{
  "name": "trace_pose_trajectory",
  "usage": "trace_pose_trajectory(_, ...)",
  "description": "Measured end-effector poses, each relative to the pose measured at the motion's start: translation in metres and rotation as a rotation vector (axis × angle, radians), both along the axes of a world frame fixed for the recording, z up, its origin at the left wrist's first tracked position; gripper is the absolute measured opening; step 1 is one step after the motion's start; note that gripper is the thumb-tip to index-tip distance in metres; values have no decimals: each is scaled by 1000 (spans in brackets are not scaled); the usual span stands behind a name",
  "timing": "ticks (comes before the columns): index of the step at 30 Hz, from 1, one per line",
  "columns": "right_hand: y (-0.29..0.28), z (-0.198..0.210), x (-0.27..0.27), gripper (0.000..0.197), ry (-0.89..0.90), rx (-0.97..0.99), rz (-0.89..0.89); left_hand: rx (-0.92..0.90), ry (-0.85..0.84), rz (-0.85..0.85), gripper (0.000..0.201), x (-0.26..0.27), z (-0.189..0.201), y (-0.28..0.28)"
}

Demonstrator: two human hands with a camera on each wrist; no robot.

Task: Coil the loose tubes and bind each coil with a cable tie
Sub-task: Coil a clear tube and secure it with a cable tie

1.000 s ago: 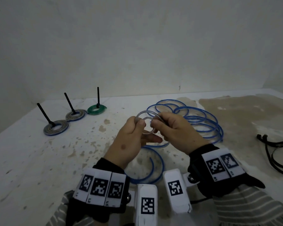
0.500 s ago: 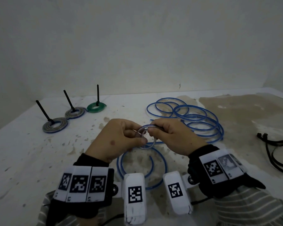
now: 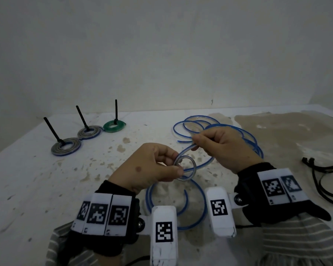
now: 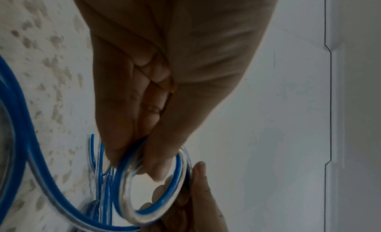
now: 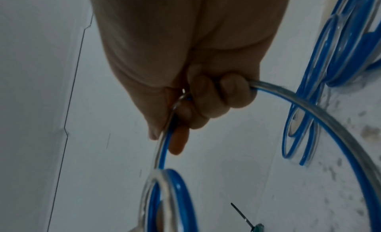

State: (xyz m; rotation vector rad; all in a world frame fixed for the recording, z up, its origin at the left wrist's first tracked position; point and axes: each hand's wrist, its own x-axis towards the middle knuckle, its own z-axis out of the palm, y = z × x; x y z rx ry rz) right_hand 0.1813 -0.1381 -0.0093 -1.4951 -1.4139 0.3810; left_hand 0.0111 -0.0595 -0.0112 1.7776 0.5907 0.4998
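A clear tube with a blue stripe lies in loose loops on the white table. My left hand pinches a small tight coil of that tube between thumb and fingers; the left wrist view shows the same coil under my fingertips. My right hand is up and to the right, fingers curled round the tube's free run just past the coil. More of the tube loops on the table below my hands.
Three bound coils stand at the left back, each with a black cable tie sticking up: two grey-blue coils and a green coil. Loose black cable ties lie at the right edge. A wall rises behind the table.
My right hand has slid away from the coil, up and to the right along the tube. The left hand has kept its pinch on the small coil, lower than a second ago.
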Motion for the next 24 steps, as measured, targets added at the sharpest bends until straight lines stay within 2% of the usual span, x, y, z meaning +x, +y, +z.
trace_pose_trajectory(3, 2, -2, -1, 29, 102, -18, 12, -45, -73, 38, 16, 0, 0, 1)
trace_pose_trajectory(6, 5, -6, -7, 26, 257, -105, 124, -152, -213, 140, 17, 2, -1, 3)
trace_pose_trajectory(10, 8, -7, -15, 28, 201, -114, 114, -270, -354, 194, 26, 9, -5, 1)
trace_pose_trajectory(15, 8, -6, -18, 29, 19, -114, 64, -198, -243, 102, 20, 10, -6, -4)
trace_pose_trajectory(19, 7, -5, -20, 27, -106, -127, 59, -232, -210, 104, 16, 6, -2, -3)
trace_pose_trajectory(21, 6, -4, -19, 26, -120, -110, 66, -227, -185, 122, 5, 6, -3, -1)
trace_pose_trajectory(24, 4, -4, -19, 23, -82, -104, 75, -167, -156, 136, 5, 5, -5, 1)
